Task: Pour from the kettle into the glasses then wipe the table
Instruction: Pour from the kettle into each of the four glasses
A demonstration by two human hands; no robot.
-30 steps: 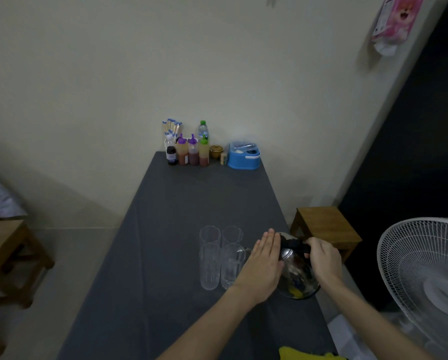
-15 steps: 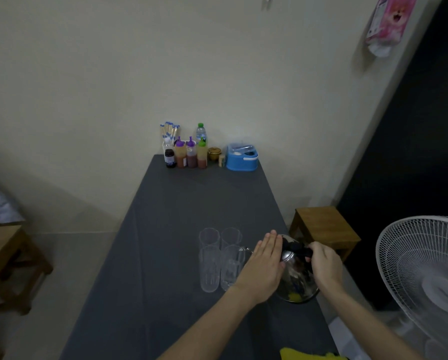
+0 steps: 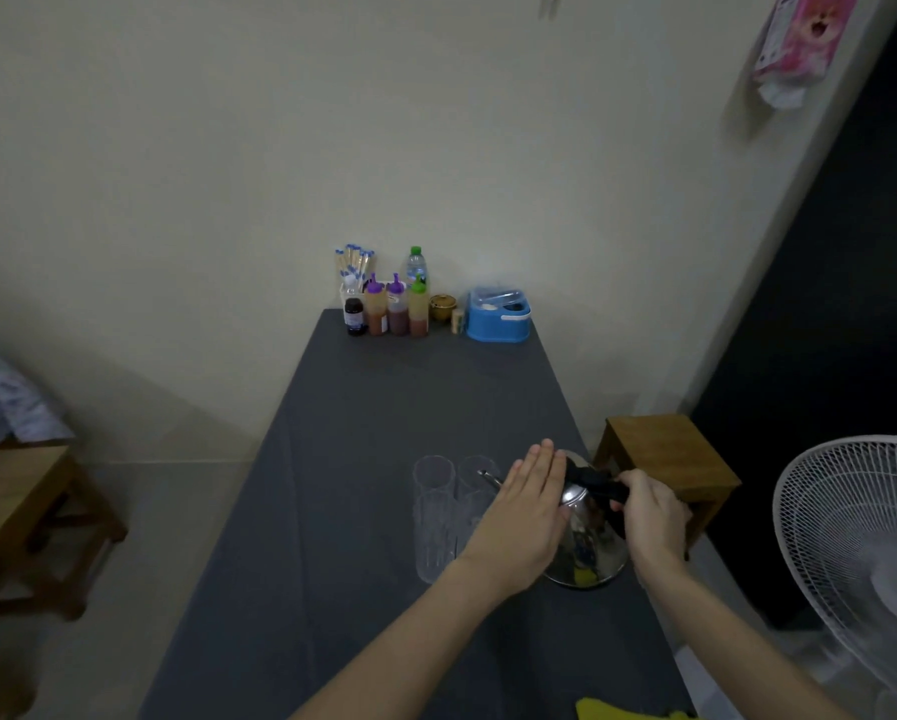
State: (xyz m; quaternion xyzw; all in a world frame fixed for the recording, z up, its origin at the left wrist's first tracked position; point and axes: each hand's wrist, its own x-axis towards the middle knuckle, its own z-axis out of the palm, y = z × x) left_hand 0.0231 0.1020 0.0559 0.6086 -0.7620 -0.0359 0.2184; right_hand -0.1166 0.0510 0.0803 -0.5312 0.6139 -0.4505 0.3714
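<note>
Movement: hardly any in the past second. Both hands sit on the kettle much as before, and the spout has edged slightly toward the glasses.
Head view, kettle [image 3: 589, 543]: shiny steel, at the near right of the grey desk [image 3: 384, 433], just beside the glasses. Whether its base is off the desk cannot be told.
Left hand [image 3: 527, 517]: flat, fingers straight and together, palm laid over the kettle's lid and left side.
Right hand [image 3: 651, 514]: fingers curled round the black handle [image 3: 594, 483] on top.
Spout [image 3: 488, 477]: thin, pointing left, its tip near the rim of the far right glass.
Glasses [image 3: 434, 511]: four clear ones in a tight square, apparently empty. The near right one is partly hidden behind the left hand.
Step in hand: the first pour, judged to be just starting.
Doing it well: lift with the right hand and keep the left palm steadying the lid. Bring the spout over one rim before tipping, then tip slowly. The glasses are tall, narrow and close-packed, so one knock could topple several.
For later: a yellow cloth [image 3: 618, 710] at the near edge of the desk, likely for the wiping.
Far end: sauce bottles [image 3: 389, 309] and a blue box [image 3: 498, 317] against the wall, well apart from the work.
</note>
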